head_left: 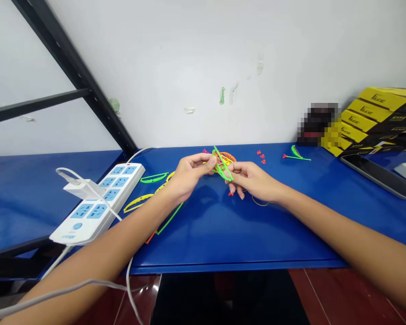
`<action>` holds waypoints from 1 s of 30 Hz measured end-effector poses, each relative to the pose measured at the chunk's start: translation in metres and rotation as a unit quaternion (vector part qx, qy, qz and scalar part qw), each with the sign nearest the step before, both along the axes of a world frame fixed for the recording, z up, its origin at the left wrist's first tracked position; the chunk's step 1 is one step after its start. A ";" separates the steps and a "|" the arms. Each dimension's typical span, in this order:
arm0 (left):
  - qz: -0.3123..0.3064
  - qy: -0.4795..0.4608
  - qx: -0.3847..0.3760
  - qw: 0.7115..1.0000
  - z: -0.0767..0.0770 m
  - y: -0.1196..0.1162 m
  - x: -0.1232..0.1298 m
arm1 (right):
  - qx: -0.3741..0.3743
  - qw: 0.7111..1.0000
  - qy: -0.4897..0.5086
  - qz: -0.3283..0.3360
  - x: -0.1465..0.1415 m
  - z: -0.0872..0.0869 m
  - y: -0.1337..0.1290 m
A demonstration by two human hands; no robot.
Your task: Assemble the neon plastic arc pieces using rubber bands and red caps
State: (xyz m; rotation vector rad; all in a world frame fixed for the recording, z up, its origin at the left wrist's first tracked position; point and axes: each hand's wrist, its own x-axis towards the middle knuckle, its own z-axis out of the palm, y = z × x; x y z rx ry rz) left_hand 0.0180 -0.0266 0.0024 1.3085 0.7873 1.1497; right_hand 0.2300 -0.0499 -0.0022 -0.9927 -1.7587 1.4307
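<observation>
Left hand and right hand were together, clamped on green plastic strips
Strips held over the blue desk; yellow strips lay left, beside a power strip; small red pieces lay right.

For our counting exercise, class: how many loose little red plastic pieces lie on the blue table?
4: three red pieces grouped right of the right hand, and one red piece beside that hand. More may be hidden under it and the left hand.
</observation>
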 end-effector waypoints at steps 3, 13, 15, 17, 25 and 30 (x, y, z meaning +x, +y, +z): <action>0.029 0.007 0.016 0.999 0.003 0.002 -0.003 | -0.032 0.998 -0.037 0.048 0.002 0.001 -0.001; 0.058 0.027 0.046 0.997 0.005 0.002 -0.003 | -0.045 0.996 -0.025 0.070 0.009 0.007 0.002; 0.054 0.027 0.040 0.997 0.004 0.002 -0.003 | -0.053 0.996 -0.013 0.068 0.009 0.005 0.003; 0.053 0.029 0.038 0.997 0.004 0.001 -0.002 | -0.060 0.996 -0.004 0.067 0.008 0.003 0.003; 0.027 0.043 0.041 0.998 0.005 -0.001 0.000 | -0.041 0.998 0.013 0.049 0.005 0.005 0.000; 0.058 0.053 0.048 0.996 0.004 0.002 -0.003 | -0.012 1.000 0.016 0.005 0.002 0.005 -0.001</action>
